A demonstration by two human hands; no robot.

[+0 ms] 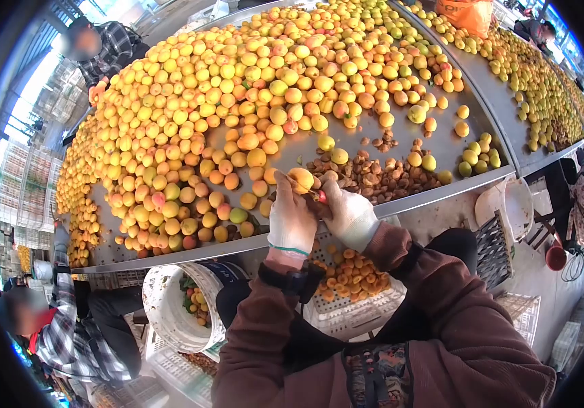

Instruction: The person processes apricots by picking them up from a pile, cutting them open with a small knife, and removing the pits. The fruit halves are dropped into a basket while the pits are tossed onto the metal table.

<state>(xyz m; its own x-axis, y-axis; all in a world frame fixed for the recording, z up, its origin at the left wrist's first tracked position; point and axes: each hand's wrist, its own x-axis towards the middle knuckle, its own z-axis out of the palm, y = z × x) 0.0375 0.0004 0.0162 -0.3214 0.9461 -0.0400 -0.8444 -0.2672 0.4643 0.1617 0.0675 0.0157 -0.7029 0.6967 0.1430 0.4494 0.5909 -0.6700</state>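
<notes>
My left hand (292,217), in a white glove, holds an orange apricot (301,179) above the front edge of the metal table (401,139). My right hand (349,212), also gloved, grips a small red-handled knife (320,196) pressed against the apricot. Just behind my hands lies a pile of brown apricot pits (373,173). A huge heap of yellow and orange apricots (237,102) covers the table beyond. Below my hands a white crate (356,309) holds halved apricots.
A white bucket (173,306) with a few fruits stands under the table at my left. People in plaid shirts work at the left side and far corner. A second table with apricots (537,81) runs along the right. Empty crates (523,313) lie on the floor.
</notes>
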